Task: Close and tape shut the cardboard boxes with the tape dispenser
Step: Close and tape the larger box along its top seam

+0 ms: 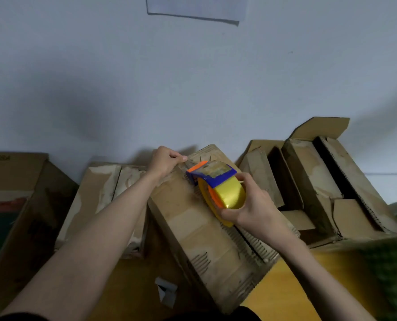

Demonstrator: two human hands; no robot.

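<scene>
Now right hand (250, 205) around tape dispenser (218, 188)

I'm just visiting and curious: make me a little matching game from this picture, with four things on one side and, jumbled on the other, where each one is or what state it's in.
Things:
1. tape dispenser
2. middle box
3. box on the right
4. sheet of paper

Places or states:
A. flaps open, not taped
B. up on the wall
C. gripped in the right hand
D. flaps closed, left hand at its far end

Pairs: 1-C, 2-D, 3-A, 4-B
</scene>
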